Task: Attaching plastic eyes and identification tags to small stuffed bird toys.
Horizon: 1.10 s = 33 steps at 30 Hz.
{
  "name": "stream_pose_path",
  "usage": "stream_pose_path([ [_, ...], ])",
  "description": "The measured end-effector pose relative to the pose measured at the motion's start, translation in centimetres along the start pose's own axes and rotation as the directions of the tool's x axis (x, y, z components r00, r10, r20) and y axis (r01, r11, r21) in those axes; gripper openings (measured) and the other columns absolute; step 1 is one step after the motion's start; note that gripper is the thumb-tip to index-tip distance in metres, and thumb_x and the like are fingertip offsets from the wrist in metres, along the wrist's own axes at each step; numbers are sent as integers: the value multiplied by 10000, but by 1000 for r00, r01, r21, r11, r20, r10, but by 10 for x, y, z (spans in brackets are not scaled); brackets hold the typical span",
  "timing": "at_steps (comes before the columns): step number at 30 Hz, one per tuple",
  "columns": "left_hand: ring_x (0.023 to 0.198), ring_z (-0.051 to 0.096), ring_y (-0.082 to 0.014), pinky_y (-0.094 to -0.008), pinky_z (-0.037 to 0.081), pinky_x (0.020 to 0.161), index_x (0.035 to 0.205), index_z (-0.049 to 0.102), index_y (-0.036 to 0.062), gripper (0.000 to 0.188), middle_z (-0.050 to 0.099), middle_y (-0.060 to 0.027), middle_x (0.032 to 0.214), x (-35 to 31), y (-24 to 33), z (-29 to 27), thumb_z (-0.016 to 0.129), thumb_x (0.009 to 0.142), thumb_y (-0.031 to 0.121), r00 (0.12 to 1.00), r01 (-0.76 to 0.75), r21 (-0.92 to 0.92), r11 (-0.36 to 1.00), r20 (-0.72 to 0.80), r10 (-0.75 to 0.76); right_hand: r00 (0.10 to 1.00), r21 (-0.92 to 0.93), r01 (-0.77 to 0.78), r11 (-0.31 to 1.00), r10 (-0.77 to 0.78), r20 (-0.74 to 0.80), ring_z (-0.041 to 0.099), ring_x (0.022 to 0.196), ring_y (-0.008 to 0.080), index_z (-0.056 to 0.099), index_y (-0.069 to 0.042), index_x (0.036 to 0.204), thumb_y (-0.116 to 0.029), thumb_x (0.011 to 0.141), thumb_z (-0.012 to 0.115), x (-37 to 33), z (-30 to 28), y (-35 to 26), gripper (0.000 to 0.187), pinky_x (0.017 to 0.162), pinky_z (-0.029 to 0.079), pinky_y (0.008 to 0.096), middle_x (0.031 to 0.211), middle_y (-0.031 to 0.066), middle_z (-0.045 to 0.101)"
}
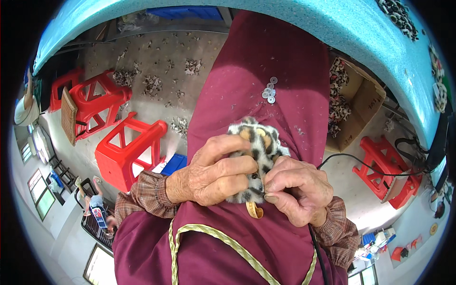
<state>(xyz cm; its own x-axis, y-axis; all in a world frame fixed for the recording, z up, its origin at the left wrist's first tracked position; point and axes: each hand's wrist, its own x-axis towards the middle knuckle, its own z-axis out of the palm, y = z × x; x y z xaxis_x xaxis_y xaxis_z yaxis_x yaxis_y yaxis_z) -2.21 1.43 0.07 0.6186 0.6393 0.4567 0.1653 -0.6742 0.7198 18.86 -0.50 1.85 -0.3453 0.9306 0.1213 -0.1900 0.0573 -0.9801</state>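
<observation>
A small leopard-print plush toy (254, 142), white with black and tan spots, rests over my lap. My left hand (216, 171) is closed round its left side. My right hand (298, 190) pinches at its lower right edge, thumb and forefinger pressed together; anything small between those fingertips is hidden. A dark round spot like an eye shows on the fur between the hands. Below the toy hangs a looped yellow-tan ribbon (255, 210), and a bit of white label (284, 150) sticks out beside my right hand. Several clear plastic discs (269, 90) lie on the maroon apron (280, 42) farther up.
A blue tabletop (304, 19) curves across the far side. At the right, a cardboard box (363, 102) holds spotted plush pieces. Red stools (128, 152) stand at left, another red stool (387, 171) at right. Fabric scraps (152, 84) litter the floor. A black cord (361, 159) runs at right.
</observation>
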Motion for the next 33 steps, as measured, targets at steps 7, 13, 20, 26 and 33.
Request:
stream_pose_path([
  [7,861,616,-362,-432,538,689,928,466,-3,259,593,-196,943,-6,-9,11,599,715,63,993,44,-148,988,-103,-60,987,-160,-157,974,160,3,552,578,162,622,7,944,94,677,655,-1,-11,-5,282,520,439,261,706,79,597],
  [13,814,621,-353,-398,548,652,817,486,-34,239,574,-223,919,2,-5,-6,627,646,58,994,-76,-212,974,58,90,993,-314,-63,947,29,-112,608,715,215,630,8,984,111,715,624,3,-4,-1,288,619,494,297,854,132,608],
  [20,761,620,-294,-353,541,604,830,533,10,270,581,-174,880,11,0,-9,655,592,52,990,-109,-122,986,74,119,997,-109,-72,991,76,32,617,710,225,611,15,829,57,749,660,-1,-1,15,102,619,488,331,828,128,633],
  [26,729,617,-202,-301,511,596,981,674,33,357,603,-90,860,9,17,-10,667,644,-85,912,407,-137,903,8,-410,981,-139,-190,972,194,14,611,695,239,579,28,848,50,781,616,0,4,10,80,617,476,317,823,138,612],
  [33,730,559,-148,-267,451,652,929,689,49,314,568,-54,785,5,9,1,751,631,-28,623,778,-348,523,322,-712,947,-134,-301,944,312,70,600,729,254,549,24,900,74,793,571,-18,1,16,120,648,469,316,841,123,581],
])
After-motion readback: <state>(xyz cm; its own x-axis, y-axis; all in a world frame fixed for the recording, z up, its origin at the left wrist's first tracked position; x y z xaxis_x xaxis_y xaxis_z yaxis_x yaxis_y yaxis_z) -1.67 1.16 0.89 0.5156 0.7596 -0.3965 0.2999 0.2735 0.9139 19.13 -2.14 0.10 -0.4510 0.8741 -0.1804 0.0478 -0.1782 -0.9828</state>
